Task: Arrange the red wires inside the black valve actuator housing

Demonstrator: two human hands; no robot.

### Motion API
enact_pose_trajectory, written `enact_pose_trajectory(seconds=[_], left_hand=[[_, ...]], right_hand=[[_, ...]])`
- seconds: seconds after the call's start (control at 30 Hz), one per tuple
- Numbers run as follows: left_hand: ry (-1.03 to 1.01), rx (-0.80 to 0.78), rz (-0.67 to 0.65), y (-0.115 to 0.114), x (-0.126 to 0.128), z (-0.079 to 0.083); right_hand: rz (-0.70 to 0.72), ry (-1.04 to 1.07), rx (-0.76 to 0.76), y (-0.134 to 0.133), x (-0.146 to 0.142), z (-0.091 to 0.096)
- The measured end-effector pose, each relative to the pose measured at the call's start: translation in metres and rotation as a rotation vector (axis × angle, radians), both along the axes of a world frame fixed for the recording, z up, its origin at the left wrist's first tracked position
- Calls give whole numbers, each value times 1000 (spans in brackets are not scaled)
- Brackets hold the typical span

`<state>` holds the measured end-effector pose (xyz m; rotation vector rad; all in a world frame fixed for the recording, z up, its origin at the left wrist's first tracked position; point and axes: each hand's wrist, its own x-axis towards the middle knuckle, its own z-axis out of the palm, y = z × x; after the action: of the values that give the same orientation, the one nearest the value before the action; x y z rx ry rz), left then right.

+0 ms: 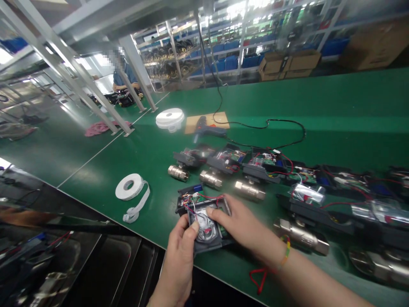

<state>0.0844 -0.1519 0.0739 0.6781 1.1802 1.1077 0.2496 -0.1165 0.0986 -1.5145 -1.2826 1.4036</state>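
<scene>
Pinching the open grey housing at its left edge, the left hand is gripping it between thumb and fingers. The right hand's grip is pressing down over the housing's right side. Both are holding it at the near edge of the green tabletop. Thin red and blue wires are looping out beside the fingertips and could be snagging or getting pinched; a slip could be sending the housing off the edge. Just beyond, a metal valve and more housings are crowding the reach. A white tape roll is lying to the left, a glue gun farther back.
</scene>
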Motion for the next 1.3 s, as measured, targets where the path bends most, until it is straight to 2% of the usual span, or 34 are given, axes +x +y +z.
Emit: enact_pose_trajectory(seconds=[0.13, 0.37, 0.53, 0.83, 0.97, 1.1, 1.23, 1.3], left_hand=[[-17, 15, -28, 2, 0, 1], [6, -48, 71, -3, 2, -4], [-7, -20, 58, -1, 4, -3], [47, 126, 31, -4, 11, 12], [96, 205, 12, -13, 13, 12], [250, 272, 84, -27, 14, 8], [340, 284, 114, -43, 8, 10], [340, 264, 100, -53, 7, 15]], right_hand=[[-19, 54, 4, -1, -3, -1], [-70, 32, -1, -1, -6, 2], [-71, 15, 13, -5, -6, 2], [51, 86, 36, -34, 0, 12], [29, 157, 17, -42, -3, 10], [50, 200, 53, -56, 0, 7], [154, 334, 94, -76, 3, 12], [150, 388, 87, -86, 3, 18]])
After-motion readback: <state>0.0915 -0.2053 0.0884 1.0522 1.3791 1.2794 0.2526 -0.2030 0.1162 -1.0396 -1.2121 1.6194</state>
